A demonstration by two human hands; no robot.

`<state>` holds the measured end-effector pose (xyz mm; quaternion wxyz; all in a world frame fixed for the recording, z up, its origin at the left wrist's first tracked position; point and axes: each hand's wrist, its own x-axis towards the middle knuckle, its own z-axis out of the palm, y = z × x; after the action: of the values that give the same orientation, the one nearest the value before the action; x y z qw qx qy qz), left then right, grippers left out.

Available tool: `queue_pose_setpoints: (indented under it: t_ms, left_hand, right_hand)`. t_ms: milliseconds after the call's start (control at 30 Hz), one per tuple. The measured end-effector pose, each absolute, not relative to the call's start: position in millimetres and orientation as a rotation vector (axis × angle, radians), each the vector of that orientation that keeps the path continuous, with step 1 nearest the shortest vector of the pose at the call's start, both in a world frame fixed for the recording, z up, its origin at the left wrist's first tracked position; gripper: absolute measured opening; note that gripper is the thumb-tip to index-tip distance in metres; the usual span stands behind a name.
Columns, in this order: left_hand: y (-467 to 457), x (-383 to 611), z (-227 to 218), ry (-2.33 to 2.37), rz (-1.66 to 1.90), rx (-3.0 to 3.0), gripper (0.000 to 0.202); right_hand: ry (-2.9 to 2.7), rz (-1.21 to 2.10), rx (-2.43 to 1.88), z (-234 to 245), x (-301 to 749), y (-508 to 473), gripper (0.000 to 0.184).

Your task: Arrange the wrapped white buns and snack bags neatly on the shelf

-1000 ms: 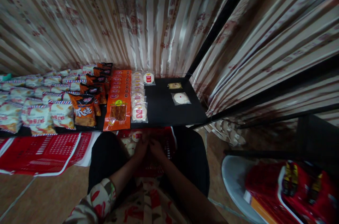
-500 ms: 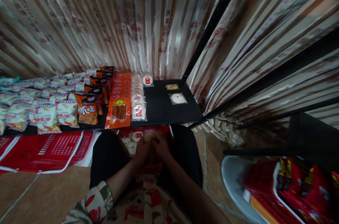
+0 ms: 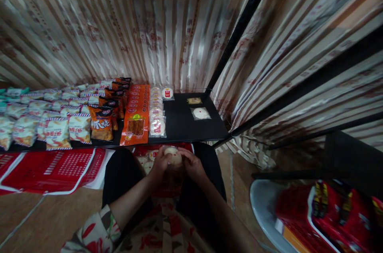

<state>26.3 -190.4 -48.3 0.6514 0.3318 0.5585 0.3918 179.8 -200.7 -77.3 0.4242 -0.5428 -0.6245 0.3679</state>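
My left hand [image 3: 159,164] and my right hand [image 3: 192,164] are both closed round a stack of round white cakes in clear wrappers [image 3: 172,156], held just above a red basket [image 3: 167,183] on my lap. More wrapped cakes [image 3: 147,163] lie in that basket. In front of me a low black shelf [image 3: 182,123] carries a row of the same cakes [image 3: 157,115], with one cake [image 3: 200,113] and a small yellow packet [image 3: 194,100] lying apart on its right side.
Orange snack packets [image 3: 136,117], dark orange bags [image 3: 101,123] and white striped bags [image 3: 44,125] fill the shelf's left part. An empty red basket [image 3: 50,169] lies left on the floor. A white stool [image 3: 266,213] holds another red basket [image 3: 329,213]. Striped curtains hang behind.
Both hands have risen from the basket with the stack of cakes between them, moving closer to the shelf's front edge.
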Motion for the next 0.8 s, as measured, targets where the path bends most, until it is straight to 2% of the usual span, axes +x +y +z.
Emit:
queue_pose_setpoints:
  t_ms: [67, 267, 433, 633, 800]
  left_hand:
    - [-186.0, 26.5, -38.1, 1.255, 0.936, 0.715, 0.04]
    - [-165.4, 30.5, -12.8, 1.174, 0.895, 0.51, 0.048]
    - [-151.6, 33.2, 5.0, 1.125, 0.76, 0.536, 0.043]
    - [-136.9, 32.7, 16.1, 1.013, 0.676, 0.522, 0.047]
    - [-126.0, 35.6, 22.9, 0.99, 0.604, 0.462, 0.06]
  right_hand:
    - [-1.629, 0.965, -1.286, -65.9, 186.9, -199.7, 0.039]
    - [-1.711, 1.058, -1.269, -35.0, 200.3, -191.0, 0.036]
    - [-1.661, 1.027, -1.272, -31.1, 205.1, -177.0, 0.03]
    - [-1.601, 1.052, -1.346, -24.6, 205.5, -162.1, 0.035]
    - [-1.487, 1.107, -1.371, -16.6, 203.8, -150.1, 0.035]
